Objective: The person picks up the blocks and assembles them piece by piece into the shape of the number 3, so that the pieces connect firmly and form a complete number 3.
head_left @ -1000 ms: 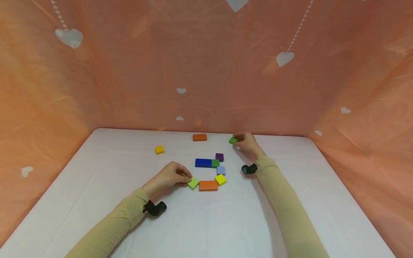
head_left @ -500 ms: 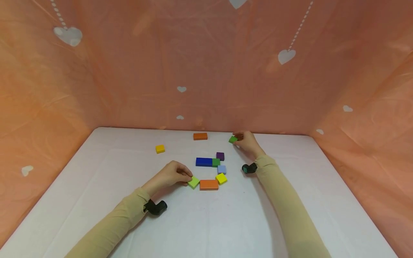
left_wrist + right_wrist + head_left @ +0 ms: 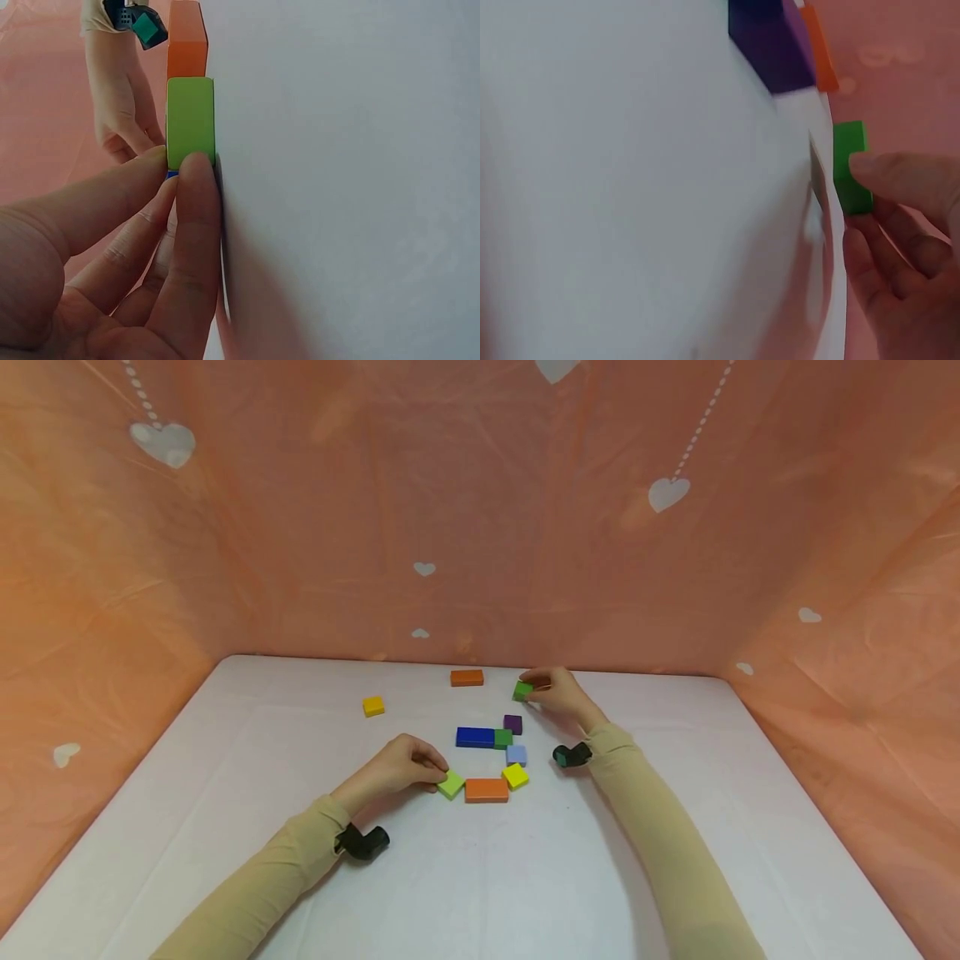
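Observation:
My left hand [image 3: 405, 766] pinches a light green block [image 3: 451, 785] between thumb and fingers, at the left end of an orange block [image 3: 486, 791]. The left wrist view shows the thumb and a fingertip on the near end of that block. Farther back, my right hand [image 3: 558, 693] holds a green block [image 3: 522, 691] by its right side, beyond a purple block [image 3: 513, 724]. In the right wrist view the thumb lies on the green block's face. A yellow block [image 3: 515, 777], a pale blue block [image 3: 516, 756], a dark green block [image 3: 503, 739] and a dark blue block [image 3: 475, 737] curve up from the orange one.
Another orange block [image 3: 467, 678] lies near the back edge of the white table [image 3: 480, 893]. A golden yellow block [image 3: 373, 707] sits apart at the left. An orange cloth with pale hearts [image 3: 480, 510] hangs behind and at both sides.
My right hand has moved left with the green block, toward the spot behind the purple block. The left hand keeps its grip on the light green block in the same place.

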The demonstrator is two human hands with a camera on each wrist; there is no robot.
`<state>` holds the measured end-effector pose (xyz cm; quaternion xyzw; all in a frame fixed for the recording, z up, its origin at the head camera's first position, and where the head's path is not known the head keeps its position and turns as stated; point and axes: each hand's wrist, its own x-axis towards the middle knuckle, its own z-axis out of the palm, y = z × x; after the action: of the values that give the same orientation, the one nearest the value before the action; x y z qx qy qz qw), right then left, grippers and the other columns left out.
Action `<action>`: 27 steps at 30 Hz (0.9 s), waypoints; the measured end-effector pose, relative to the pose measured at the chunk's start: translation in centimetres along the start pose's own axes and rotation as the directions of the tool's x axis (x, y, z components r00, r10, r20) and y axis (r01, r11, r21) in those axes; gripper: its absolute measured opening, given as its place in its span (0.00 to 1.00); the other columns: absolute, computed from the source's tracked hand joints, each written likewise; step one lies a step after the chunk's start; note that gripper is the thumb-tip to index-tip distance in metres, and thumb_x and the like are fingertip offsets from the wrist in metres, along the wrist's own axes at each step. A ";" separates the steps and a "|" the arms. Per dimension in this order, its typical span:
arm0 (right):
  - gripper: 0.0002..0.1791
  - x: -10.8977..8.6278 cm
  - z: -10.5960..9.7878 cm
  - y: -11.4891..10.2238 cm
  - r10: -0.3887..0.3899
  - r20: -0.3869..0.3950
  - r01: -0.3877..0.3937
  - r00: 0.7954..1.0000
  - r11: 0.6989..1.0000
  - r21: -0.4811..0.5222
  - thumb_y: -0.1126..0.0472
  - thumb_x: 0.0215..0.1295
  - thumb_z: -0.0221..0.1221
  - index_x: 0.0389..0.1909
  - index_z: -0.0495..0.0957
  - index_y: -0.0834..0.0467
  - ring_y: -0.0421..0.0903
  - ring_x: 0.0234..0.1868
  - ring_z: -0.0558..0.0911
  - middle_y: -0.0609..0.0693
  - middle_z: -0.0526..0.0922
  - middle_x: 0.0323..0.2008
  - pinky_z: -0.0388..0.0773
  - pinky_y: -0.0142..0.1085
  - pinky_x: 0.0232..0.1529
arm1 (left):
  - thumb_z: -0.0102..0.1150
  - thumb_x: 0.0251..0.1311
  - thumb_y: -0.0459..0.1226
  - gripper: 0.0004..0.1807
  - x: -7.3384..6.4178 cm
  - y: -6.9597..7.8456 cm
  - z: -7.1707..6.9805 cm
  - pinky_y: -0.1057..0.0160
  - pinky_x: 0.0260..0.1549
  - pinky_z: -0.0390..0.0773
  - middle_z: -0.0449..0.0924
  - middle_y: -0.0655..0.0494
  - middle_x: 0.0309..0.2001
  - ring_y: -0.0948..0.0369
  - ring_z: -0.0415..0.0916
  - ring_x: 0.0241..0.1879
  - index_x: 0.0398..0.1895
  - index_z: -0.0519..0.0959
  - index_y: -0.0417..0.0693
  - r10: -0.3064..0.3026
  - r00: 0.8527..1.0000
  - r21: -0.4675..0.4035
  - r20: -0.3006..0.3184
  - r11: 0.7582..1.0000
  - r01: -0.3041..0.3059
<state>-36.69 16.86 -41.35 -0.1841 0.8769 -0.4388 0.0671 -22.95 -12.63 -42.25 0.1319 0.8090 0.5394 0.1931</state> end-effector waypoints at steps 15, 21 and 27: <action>0.19 0.4 1.9 -0.8 -0.011 0.102 0.011 0.995 1.000 -0.001 0.70 0.61 0.62 0.54 0.77 0.65 0.51 0.47 0.78 0.58 0.79 0.51 0.77 0.39 0.50 | 0.63 0.58 0.29 0.07 0.2 -0.3 0.1 0.62 0.33 0.82 0.81 0.49 0.31 0.59 0.78 0.28 0.38 0.81 0.34 -0.021 1.000 0.012 -0.014 1.000 0.021; 0.19 0.6 2.0 -0.8 -0.013 0.118 0.015 0.993 1.000 -0.014 0.69 0.61 0.62 0.54 0.77 0.64 0.51 0.47 0.78 0.57 0.80 0.51 0.76 0.40 0.51 | 0.63 0.58 0.29 0.06 0.2 -0.2 0.1 0.62 0.33 0.82 0.81 0.49 0.31 0.59 0.78 0.29 0.38 0.82 0.34 -0.016 1.000 0.004 -0.012 1.000 0.016; 0.18 0.6 2.0 -1.2 -0.004 0.129 0.010 0.992 0.999 -0.039 0.65 0.63 0.61 0.54 0.78 0.64 0.50 0.48 0.78 0.57 0.80 0.51 0.75 0.40 0.53 | 0.63 0.58 0.29 0.07 0.1 -0.2 0.0 0.61 0.33 0.82 0.81 0.48 0.31 0.59 0.79 0.28 0.38 0.81 0.32 0.000 1.000 -0.003 0.001 1.000 0.000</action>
<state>-36.36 14.52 -41.60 -0.2165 0.8786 -0.4087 0.1186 -23.02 -12.64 -42.49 0.1317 0.8081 0.5405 0.1938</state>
